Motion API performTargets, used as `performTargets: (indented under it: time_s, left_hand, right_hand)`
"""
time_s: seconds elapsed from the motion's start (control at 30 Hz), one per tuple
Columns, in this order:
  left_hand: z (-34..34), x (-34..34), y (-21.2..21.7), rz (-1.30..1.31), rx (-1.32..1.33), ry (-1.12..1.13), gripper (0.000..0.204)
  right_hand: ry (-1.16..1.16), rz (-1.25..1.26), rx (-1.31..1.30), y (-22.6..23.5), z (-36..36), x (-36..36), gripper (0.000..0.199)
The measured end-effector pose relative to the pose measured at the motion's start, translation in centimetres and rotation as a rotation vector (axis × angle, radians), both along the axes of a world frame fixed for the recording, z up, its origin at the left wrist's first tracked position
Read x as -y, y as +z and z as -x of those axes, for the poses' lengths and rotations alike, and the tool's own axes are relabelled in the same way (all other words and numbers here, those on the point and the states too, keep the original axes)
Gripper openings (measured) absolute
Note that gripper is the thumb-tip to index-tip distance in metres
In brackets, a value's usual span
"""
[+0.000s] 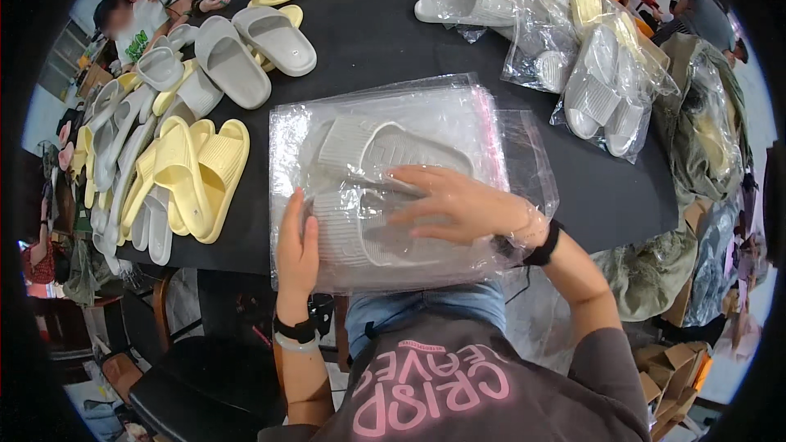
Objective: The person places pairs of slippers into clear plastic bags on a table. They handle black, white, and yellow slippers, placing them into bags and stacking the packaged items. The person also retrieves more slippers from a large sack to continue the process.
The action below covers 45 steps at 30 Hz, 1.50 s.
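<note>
In front of me on the black table lies a clear plastic bag (393, 98) with a pink strip along its right side. Two grey slippers (348, 143) rest side by side within its outline, ribbed straps toward the left. My right hand (463, 205) is over the slippers, its fingers spread and holding nothing. Clear film crosses that wrist; I cannot tell whether the hand is inside the bag or on top. Along the bag's left edge stands my left hand (296, 250), fingers extended and thumb apart, beside the nearer slipper's strap.
Loose yellow slippers (201, 180) and grey slippers (233, 61) are heaped on the table's left. Bagged slippers (606, 90) lie at the far right. More clear film (532, 151) sticks out right of the bag. A black chair (213, 385) stands at my left; other people are beyond the table.
</note>
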State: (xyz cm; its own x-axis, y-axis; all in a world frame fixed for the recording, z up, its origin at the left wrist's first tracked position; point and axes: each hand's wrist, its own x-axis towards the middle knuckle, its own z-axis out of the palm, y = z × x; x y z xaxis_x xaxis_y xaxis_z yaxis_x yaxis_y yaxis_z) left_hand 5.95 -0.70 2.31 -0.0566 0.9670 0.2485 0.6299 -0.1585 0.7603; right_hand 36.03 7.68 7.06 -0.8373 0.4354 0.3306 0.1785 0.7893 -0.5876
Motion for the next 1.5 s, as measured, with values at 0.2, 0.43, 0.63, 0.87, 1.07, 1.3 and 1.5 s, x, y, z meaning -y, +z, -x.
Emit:
performTargets:
  time_s: [0.2,0.43,0.63,0.87,1.07,1.3,1.5]
  left_hand:
    - [0.7,0.2,-2.6,-0.099,-0.150,0.009,0.046]
    - [0.9,0.0,-3.1,-0.004,-0.176,0.058,0.054]
    - [0.5,-0.1,-4.0,0.035,-0.353,0.069,0.065]
    - [-1.8,0.7,-1.4,0.093,-0.604,0.080,0.082]
    - [-2.7,2.0,-1.0,0.085,-0.743,0.052,0.087]
    - [-1.5,1.5,-3.9,0.081,-0.802,-0.011,0.087]
    - [-1.7,1.9,-4.2,0.116,-0.898,0.061,0.094]
  right_hand:
    - [0.015,-0.126,0.175,-2.5,5.7,-1.6,0.026]
    - [0.006,-0.189,0.225,-1.5,2.8,-1.6,0.028]
    - [-0.146,-0.002,0.272,0.0,-5.6,1.0,0.024]
    - [-0.894,0.261,0.148,-1.1,-16.4,7.9,0.021]
    - [-1.218,0.061,-0.294,2.9,-16.6,12.3,0.034]
    - [-0.705,-0.261,-0.090,7.5,-3.1,12.3,0.021]
    - [-0.709,-0.173,0.129,0.5,4.9,7.6,0.025]
